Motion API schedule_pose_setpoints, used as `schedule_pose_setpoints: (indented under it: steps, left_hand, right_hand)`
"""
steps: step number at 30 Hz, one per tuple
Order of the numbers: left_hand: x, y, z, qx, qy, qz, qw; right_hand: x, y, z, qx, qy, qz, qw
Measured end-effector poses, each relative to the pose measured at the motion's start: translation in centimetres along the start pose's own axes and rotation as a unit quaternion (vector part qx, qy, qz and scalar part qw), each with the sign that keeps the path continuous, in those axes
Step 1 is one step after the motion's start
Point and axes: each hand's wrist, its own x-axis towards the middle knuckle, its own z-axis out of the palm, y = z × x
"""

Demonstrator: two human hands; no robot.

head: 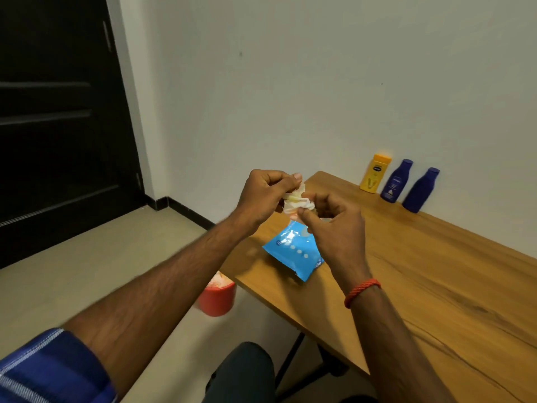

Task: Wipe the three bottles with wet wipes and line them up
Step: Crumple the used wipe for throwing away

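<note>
Both hands hold one crumpled wet wipe [297, 199] above the blue wipes pack [296, 253]: the left hand [266, 196] pinches it with curled fingers, and the right hand [337, 228] pinches its other end. The yellow bottle [374, 173] and two dark blue bottles [396, 181] [421, 189] stand in a row on the wooden table [436, 271], against the wall.

A wooden bench [436, 286] on black legs [287, 362] stands against a plain white wall [290, 82]. A dark door [58, 112] is at left. The floor [87, 271] is beige with black skirting [186, 213].
</note>
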Motion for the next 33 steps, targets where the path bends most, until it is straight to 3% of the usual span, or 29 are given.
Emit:
schedule_pose_setpoints:
  steps: [7,18,28,33]
  left_hand:
    - [-0.1,-2.1,-4.7,0.019,0.014,0.001,1.0]
    - [1.8,-8.8,-12.1,0.053,0.065,-0.049,0.995]
    - [4.8,-15.0,-16.4,0.066,0.098,-0.101,0.988]
    - [5.4,-18.5,-17.6,0.096,0.108,-0.131,0.981]
  right_hand:
    - [0.8,-0.5,4.5,0.026,-0.037,0.011,0.999]
    - [4.7,1.9,13.4,-0.054,-0.147,-0.005,0.988]
    - [10.1,5.2,20.6,-0.123,-0.26,0.006,0.958]
    - [12.2,7.1,23.0,-0.183,-0.326,-0.031,0.927]
